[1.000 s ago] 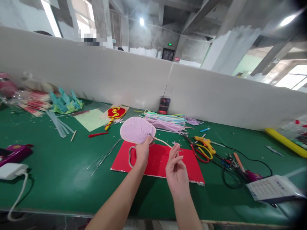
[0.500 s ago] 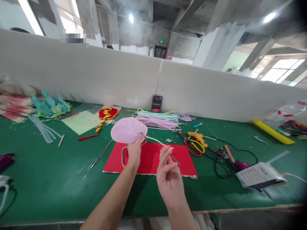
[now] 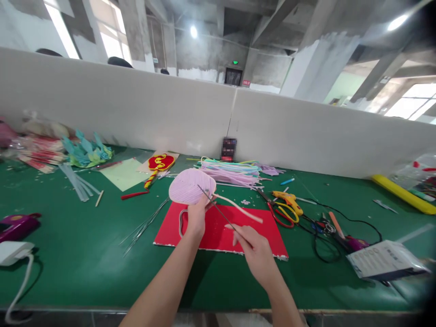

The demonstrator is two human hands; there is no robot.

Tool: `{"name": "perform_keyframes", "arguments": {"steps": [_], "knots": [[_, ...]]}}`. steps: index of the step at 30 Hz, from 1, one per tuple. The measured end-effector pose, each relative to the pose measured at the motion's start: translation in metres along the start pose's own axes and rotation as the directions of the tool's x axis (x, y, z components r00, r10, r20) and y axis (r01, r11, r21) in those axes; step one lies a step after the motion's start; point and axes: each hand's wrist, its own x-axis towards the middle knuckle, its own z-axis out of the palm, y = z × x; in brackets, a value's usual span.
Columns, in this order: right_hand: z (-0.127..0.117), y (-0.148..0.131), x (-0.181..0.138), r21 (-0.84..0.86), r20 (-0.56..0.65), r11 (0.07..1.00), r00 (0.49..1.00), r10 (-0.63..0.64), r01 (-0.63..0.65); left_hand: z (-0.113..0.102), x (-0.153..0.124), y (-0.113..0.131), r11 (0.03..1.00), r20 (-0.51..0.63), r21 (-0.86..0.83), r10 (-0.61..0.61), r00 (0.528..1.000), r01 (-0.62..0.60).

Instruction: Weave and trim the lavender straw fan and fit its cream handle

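Observation:
My left hand is closed on the lower edge of a pale purple leaf-shaped piece made of fuzzy stems, held up over a red sheet. A pale pink stem trails from the piece to the right. My right hand pinches a thin metal wire whose far tip lies against the purple piece. A loop of pale stem hangs below my left hand onto the red sheet.
The green table carries loose wires, a bundle of coloured stems, a yellow glue gun, red-handled scissors, black cable, a plastic packet, a red-and-yellow ornament, teal paper pieces. A white partition stands behind.
My right hand let go of the pink stem, dropped toward the red sheet and now holds a thin wire pointed at the purple piece. The left hand kept its hold.

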Motion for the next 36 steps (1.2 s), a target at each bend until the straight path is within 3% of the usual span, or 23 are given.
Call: {"name": "perform_keyframes", "arguments": {"steps": [6,14,20,26,36], "knots": [[-0.014,0.027,-0.003,0.003,-0.036,1.000,0.999,0.005,-0.004,0.001,0.000,-0.002,1.000,-0.039,0.002,-0.006,0.999,0.006],[-0.012,0.016,-0.006,0.182,-0.008,0.981,0.998,0.063,-0.061,-0.001,-0.001,-0.003,1.000,-0.008,-0.002,-0.003,1.000,0.002],[-0.008,0.015,-0.007,0.356,-0.023,0.935,1.000,0.015,-0.006,0.001,-0.003,0.000,1.000,-0.028,0.005,-0.025,0.999,0.025],[-0.004,0.009,-0.007,0.456,-0.035,0.890,0.998,0.053,-0.031,0.000,-0.002,-0.001,0.999,-0.015,0.022,-0.027,1.000,0.027],[-0.007,0.012,-0.009,0.401,-0.019,0.916,0.999,0.029,-0.019,0.002,0.000,0.000,1.000,-0.031,0.010,-0.029,0.999,0.030]]}}
